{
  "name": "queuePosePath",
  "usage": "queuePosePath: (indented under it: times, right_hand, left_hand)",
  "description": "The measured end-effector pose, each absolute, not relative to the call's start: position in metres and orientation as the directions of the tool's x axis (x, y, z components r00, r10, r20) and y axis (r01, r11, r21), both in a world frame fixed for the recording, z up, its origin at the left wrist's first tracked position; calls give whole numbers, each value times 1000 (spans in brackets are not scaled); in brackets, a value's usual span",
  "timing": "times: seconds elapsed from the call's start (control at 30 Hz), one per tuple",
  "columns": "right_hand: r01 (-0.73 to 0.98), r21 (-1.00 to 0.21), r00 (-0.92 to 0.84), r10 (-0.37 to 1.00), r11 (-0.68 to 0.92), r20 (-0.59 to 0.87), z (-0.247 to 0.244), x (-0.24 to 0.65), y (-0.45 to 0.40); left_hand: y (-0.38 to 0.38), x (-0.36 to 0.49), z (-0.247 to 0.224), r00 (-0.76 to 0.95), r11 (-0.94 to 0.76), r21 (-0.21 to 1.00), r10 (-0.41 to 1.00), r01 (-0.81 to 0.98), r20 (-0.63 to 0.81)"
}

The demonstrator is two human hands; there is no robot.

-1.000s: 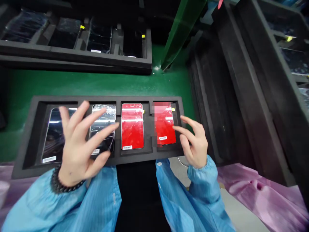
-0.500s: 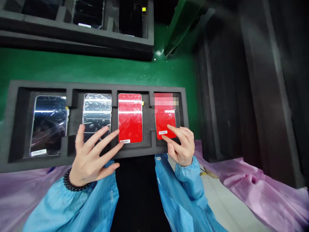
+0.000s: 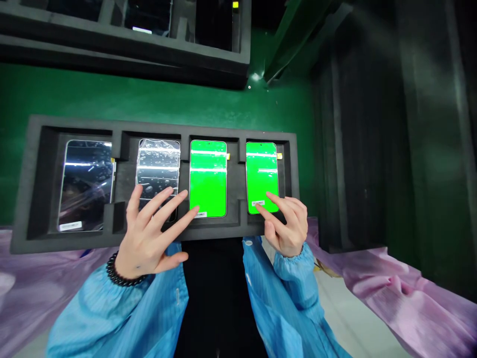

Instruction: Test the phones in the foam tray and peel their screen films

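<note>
A dark foam tray (image 3: 149,128) lies before me with a phone screen in each compartment. The third screen from the left (image 3: 207,179) and the rightmost screen (image 3: 262,174) glow plain green. Dark and unlit are the leftmost screen (image 3: 87,186) and the second screen (image 3: 158,164), which has a wrinkled, bubbled film. My left hand (image 3: 152,233) spreads its fingers over the second screen's lower end, the forefinger at the third screen's bottom label. My right hand (image 3: 286,223) rests two extended fingertips on the rightmost screen near its white label; its other fingers are bent, and it holds nothing.
Another foam tray (image 3: 208,54) with dark screens sits at the back left on the green table (image 3: 149,99). Tall dark foam pieces (image 3: 357,149) stand at the right. Pink sleeves or garments (image 3: 395,283) show at both sides.
Both lit screens have turned from red to green. The view has shifted slightly, so the tray appears farther right. Both hands keep nearly the same places on the screens.
</note>
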State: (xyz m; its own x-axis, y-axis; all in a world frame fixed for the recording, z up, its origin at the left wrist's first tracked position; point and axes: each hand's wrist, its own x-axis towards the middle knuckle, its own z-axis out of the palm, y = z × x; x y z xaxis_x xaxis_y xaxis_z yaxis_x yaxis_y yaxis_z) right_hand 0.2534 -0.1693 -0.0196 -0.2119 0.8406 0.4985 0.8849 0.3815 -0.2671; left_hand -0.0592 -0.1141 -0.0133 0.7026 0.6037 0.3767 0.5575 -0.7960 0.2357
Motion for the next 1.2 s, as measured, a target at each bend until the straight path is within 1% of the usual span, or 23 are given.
queuePosePath:
  times: [0.1,0.27,0.37,0.43,0.6,0.7,0.83,1.03,1.2]
  right_hand:
    - [888,-266,-223,858,375,463,-20,254,-170]
    - [873,-310,-186,844,377,503,-23,255,-172]
    - [877,-307,-198,860,369,470,-22,254,-171]
    - [871,-314,-207,863,377,461,-22,253,-171]
    - [859,-363,-139,847,361,513,-22,252,-172]
    - [865,-354,-148,855,355,496,-23,253,-173]
    - [854,-350,-186,854,386,487,-24,254,-174]
    - [850,-350,-178,841,393,511,-24,254,-175]
    - [854,-352,-201,867,383,456,-22,253,-173]
  left_hand:
    - [-114,-59,-14,748,-818,224,575,530,331]
    - [-114,-60,-16,714,-793,251,610,555,344]
    - [-113,-60,-16,753,-823,223,568,522,333]
    - [-112,-59,-15,770,-832,229,555,505,314]
    - [-112,-60,-14,723,-817,291,577,499,380]
    - [-112,-60,-14,722,-818,286,575,499,385]
    - [-112,-58,-13,729,-819,279,574,501,374]
    - [-111,-57,-13,718,-812,290,584,507,379]
    - [-111,-58,-14,757,-825,275,564,494,330]
